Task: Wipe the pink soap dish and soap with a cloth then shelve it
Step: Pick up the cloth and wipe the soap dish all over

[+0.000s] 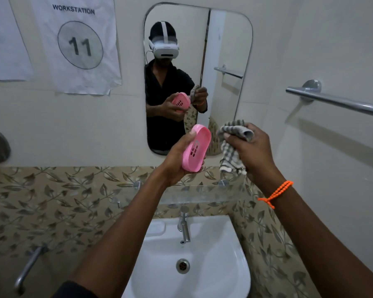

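Surroundings: a wall mirror ahead, a glass shelf below the hands, a white basin with tap beneath it, and a towel rail on the right wall. The left hand grips the pink soap dish in the air above the shelf, tilted on edge, hollow side facing right toward the cloth, long axis running from lower left to upper right. The right hand is closed on a striped cloth, just beside the dish rim; whether they touch is unclear. No soap is visible in the dish. Open air surrounds both hands.
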